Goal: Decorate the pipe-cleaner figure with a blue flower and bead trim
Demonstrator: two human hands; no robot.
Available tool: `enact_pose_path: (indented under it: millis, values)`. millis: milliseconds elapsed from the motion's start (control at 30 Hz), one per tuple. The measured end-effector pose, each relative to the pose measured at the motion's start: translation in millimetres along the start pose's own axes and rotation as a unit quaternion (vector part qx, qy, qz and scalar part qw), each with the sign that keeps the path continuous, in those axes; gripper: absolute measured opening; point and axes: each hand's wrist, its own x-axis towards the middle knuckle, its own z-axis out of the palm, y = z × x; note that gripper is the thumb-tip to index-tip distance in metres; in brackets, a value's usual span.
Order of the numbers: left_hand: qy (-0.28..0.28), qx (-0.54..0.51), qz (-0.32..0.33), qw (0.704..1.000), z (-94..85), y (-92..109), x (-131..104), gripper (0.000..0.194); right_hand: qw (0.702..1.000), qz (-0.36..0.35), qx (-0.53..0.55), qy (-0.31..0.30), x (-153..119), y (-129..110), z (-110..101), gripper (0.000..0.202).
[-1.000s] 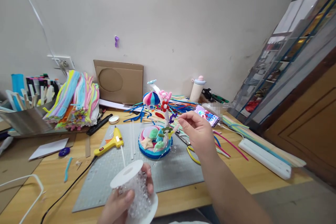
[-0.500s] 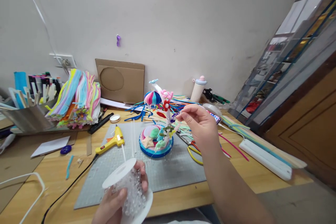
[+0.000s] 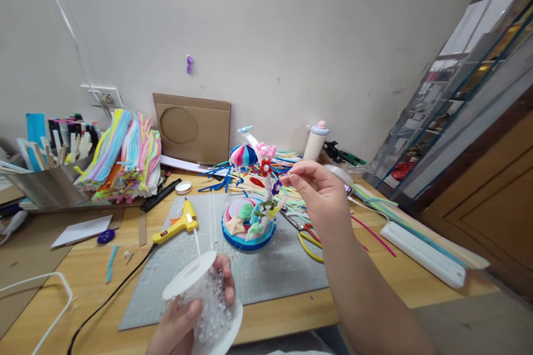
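Note:
My left hand [image 3: 179,319] is wrapped round a white spool of clear bead string [image 3: 212,305], tilted at the table's front edge. My right hand [image 3: 318,191] is raised with thumb and forefinger pinched together; what sits between the fingertips is too small to make out. Just left of those fingertips stands a pipe-cleaner craft [image 3: 249,238], with a round blue-edged base carrying a starfish and other fuzzy shapes. Its upright white stem [image 3: 267,183] bears red, pink and purple flowers, and a striped jellyfish-like dome [image 3: 244,156] hangs from its top.
A yellow hot glue gun [image 3: 179,224] lies on the grey cutting mat [image 3: 175,283], its black cord trailing left. Scissors [image 3: 310,238] lie right of the craft. Pipe-cleaner bundles [image 3: 125,155], a cardboard sheet [image 3: 208,133], a bottle [image 3: 316,141] and a white power strip [image 3: 422,255] surround the mat.
The view has shifted slightly. My right hand's pinched fingers have risen a little beside the stem. My left hand and the spool have stayed nearly still.

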Motion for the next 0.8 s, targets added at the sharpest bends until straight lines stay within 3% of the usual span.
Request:
enact_pose_path:
  millis: [300,567,667,800]
  values:
    - [-0.005,-0.007,0.008,1.0,-5.8,-2,-1,0.035,0.999,-0.014,-0.018,-0.04,-11,-11,-7,0.005]
    - [0.024,0.0,0.017,1.0,-14.7,0,-3,0.035,0.983,0.001,-0.03,-0.18,-44,-36,-32,0.003]
    - [0.046,0.008,0.021,0.999,-19.3,0,-6,0.036,0.98,0.049,-0.003,-0.191,-55,-31,-47,0.01]
    - [0.08,0.023,0.027,0.996,-20.3,0,-6,0.036,0.97,0.168,0.099,-0.143,-70,-11,-65,0.017]
